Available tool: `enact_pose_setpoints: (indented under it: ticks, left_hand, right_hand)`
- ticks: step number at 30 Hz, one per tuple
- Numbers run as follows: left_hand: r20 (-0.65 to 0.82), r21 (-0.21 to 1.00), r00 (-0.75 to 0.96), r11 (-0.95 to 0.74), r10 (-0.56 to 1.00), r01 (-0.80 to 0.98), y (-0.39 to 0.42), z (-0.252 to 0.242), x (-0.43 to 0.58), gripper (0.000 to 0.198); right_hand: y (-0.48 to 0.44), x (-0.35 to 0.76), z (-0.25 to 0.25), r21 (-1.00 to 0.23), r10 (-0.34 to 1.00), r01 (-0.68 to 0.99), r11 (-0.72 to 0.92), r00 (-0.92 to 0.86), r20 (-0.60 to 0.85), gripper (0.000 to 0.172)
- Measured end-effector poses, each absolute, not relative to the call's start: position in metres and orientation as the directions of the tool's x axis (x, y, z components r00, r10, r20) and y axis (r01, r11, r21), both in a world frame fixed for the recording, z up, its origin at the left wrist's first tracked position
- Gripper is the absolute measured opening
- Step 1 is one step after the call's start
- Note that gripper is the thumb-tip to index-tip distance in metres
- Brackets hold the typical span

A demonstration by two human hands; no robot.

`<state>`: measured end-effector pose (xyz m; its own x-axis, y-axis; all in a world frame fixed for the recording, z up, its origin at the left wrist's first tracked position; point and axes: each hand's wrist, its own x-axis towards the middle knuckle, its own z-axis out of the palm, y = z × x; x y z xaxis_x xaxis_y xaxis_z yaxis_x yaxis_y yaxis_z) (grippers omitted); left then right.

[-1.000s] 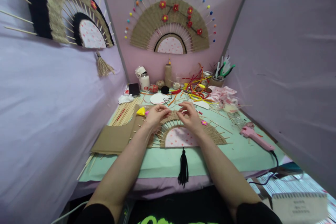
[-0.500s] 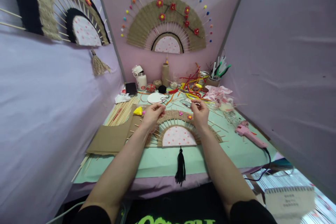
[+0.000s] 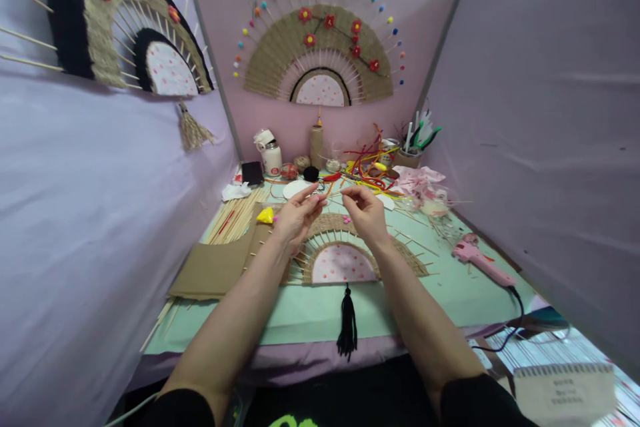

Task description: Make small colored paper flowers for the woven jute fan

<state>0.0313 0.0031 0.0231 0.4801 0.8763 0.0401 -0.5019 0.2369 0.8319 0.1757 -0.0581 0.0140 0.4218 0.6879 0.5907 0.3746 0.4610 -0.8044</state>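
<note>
Both hands are raised over the upper edge of a woven fan (image 3: 330, 221) that lies on the green tabletop. My left hand (image 3: 300, 215) pinches something too small to make out between thumb and fingers. Close to its right, my right hand (image 3: 366, 215) has its fingertips pressed together, and what they hold cannot be made out. Between the hands is a narrow gap. The fan has a dotted half-circle centre (image 3: 344, 263), thin sticks fanning out, and a black tassel (image 3: 347, 323) hanging below it.
Cardboard (image 3: 210, 270) and bundled sticks (image 3: 230, 217) lie left. A pink glue gun (image 3: 483, 261) with its cord is at right. Behind are a white bottle (image 3: 271, 159), coloured stems (image 3: 370, 177), and a tool pot (image 3: 407, 157). A finished fan (image 3: 320, 47) hangs on the back wall.
My right hand has moved left, closer to my left hand, which has shifted slightly right and turned, its fingers more extended. The whole view has shifted slightly.
</note>
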Motion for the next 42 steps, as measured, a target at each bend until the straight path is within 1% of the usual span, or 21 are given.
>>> enact_pose_setpoints:
  ticks: [3, 7, 11, 13, 15, 17, 20, 22, 25, 27, 30, 34, 36, 38, 40, 42]
  left_hand:
    - [0.037, 0.818, 0.511, 0.268, 0.859, -0.509, -0.001, 0.029, 0.039, 0.034]
    - [0.022, 0.791, 0.491, 0.285, 0.871, -0.542, -0.003, 0.019, 0.045, 0.032]
    - [-0.022, 0.817, 0.467, 0.285, 0.884, -0.501, -0.004, 0.006, 0.047, 0.041]
    - [-0.040, 0.823, 0.452, 0.287, 0.891, -0.491, -0.005, 0.005, 0.046, 0.035]
    - [-0.066, 0.787, 0.441, 0.319, 0.895, -0.529, -0.005, 0.007, 0.045, 0.034]
    - [-0.090, 0.705, 0.475, 0.392, 0.876, -0.590, -0.004, 0.010, 0.042, 0.047]
    - [-0.084, 0.572, 0.575, 0.512, 0.814, -0.641, -0.001, 0.013, 0.036, 0.069]
    - [-0.072, 0.530, 0.589, 0.532, 0.805, -0.661, 0.000, 0.013, 0.033, 0.075]
    - [-0.055, 0.528, 0.571, 0.509, 0.819, -0.680, 0.000, 0.012, 0.030, 0.076]
    - [-0.047, 0.534, 0.589, 0.518, 0.807, -0.667, 0.000, 0.011, 0.029, 0.075]
    - [-0.046, 0.514, 0.609, 0.542, 0.792, -0.665, 0.002, 0.011, 0.026, 0.075]
    - [-0.045, 0.453, 0.533, 0.492, 0.845, -0.743, 0.005, 0.010, 0.024, 0.076]
    - [-0.046, 0.466, 0.550, 0.505, 0.834, -0.727, 0.005, 0.009, 0.025, 0.075]
    - [-0.053, 0.496, 0.593, 0.537, 0.803, -0.682, 0.004, 0.008, 0.027, 0.076]
    - [-0.058, 0.509, 0.605, 0.544, 0.794, -0.667, 0.004, 0.007, 0.027, 0.075]
    - [-0.047, 0.496, 0.575, 0.519, 0.817, -0.696, 0.004, 0.007, 0.026, 0.073]
  right_hand:
    - [-0.058, 0.162, 0.029, -0.724, 0.664, 0.463, 0.511, 0.323, 0.675, 0.017]
    - [-0.053, 0.157, 0.019, -0.594, 0.634, 0.619, 0.514, 0.192, 0.749, 0.021]
    - [-0.047, 0.163, 0.001, -0.578, 0.635, 0.641, 0.505, 0.178, 0.751, 0.015]
    - [-0.047, 0.164, -0.003, -0.585, 0.617, 0.643, 0.495, 0.214, 0.757, 0.013]
    - [-0.048, 0.163, -0.004, -0.591, 0.603, 0.646, 0.484, 0.243, 0.760, 0.012]
    - [-0.049, 0.158, -0.007, -0.584, 0.613, 0.647, 0.490, 0.221, 0.759, 0.014]
    - [-0.049, 0.148, -0.015, -0.528, 0.637, 0.663, 0.532, 0.098, 0.765, 0.018]
    - [-0.048, 0.141, -0.021, -0.486, 0.650, 0.687, 0.540, 0.026, 0.760, 0.021]
    - [-0.049, 0.137, -0.024, -0.447, 0.669, 0.737, 0.507, -0.009, 0.743, 0.029]
    - [-0.051, 0.136, -0.023, -0.422, 0.673, 0.764, 0.488, -0.021, 0.740, 0.032]
    - [-0.056, 0.137, -0.019, -0.382, 0.664, 0.777, 0.499, -0.060, 0.745, 0.031]
    - [-0.060, 0.137, -0.016, -0.334, 0.673, 0.820, 0.465, -0.082, 0.735, 0.026]
    - [-0.060, 0.137, -0.017, -0.331, 0.689, 0.837, 0.435, -0.073, 0.721, 0.031]
    - [-0.060, 0.137, -0.018, -0.324, 0.693, 0.836, 0.442, -0.089, 0.716, 0.036]
    - [-0.060, 0.137, -0.018, -0.298, 0.681, 0.827, 0.476, -0.133, 0.720, 0.034]
    - [-0.060, 0.137, -0.019, -0.279, 0.666, 0.828, 0.487, -0.146, 0.731, 0.030]
